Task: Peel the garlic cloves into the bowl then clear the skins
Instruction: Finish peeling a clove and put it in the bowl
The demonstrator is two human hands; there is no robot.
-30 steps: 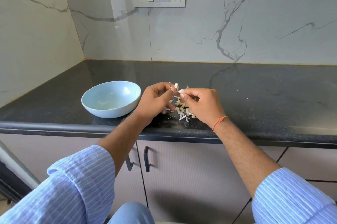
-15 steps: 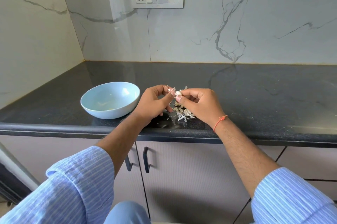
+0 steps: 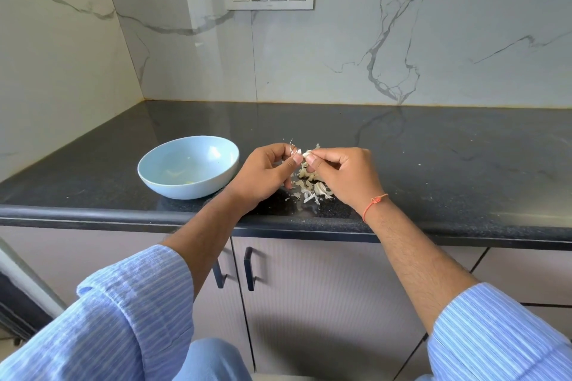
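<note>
Desk point(image 3: 433, 163), dark and speckled, runs wide with bare surface stretching right of the bowl and back to the marble wall; its rounded front edge lies just below the wrists. Bowl point(image 3: 173, 185), pale blue, sits left of both hands near that front edge, with a few pale bits inside. Left hand point(image 3: 263, 176), just right of the bowl, and right hand point(image 3: 346, 176), further right, meet thumb to thumb, each pinching a garlic clove point(image 3: 306, 154) held above the desk. Skins point(image 3: 312, 187) lie heaped on the desk under the hands, right of the bowl. Compared with a moment ago, the hands keep the same pinch and place beside the bowl; the heap looks unchanged.
</note>
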